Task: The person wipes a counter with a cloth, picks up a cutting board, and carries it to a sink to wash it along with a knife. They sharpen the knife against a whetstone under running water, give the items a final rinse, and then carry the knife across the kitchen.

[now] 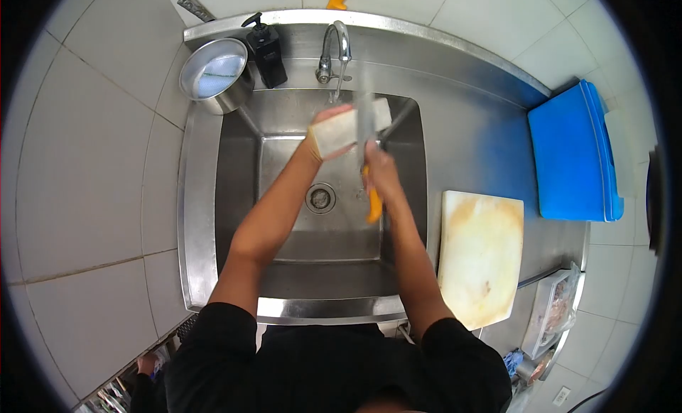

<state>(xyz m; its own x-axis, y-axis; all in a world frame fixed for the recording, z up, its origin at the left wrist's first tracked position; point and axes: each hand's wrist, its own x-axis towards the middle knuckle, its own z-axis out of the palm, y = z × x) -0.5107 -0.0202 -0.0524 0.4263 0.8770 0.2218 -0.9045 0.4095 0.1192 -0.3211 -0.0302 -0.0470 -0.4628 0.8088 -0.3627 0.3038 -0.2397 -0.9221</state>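
Observation:
Over the steel sink, my left hand is wrapped round a pale rectangular block, which tilts up to the right. In my right hand is a knife with an orange handle. Its blade, blurred by motion, points away from me and crosses the block's right part. Whether blade and block touch cannot be told. Water runs from the curved faucet just behind my left hand.
A metal pot with a light cloth and a black pump bottle stand at the back left. On the right are a stained white cutting board, a blue bin and a plastic container.

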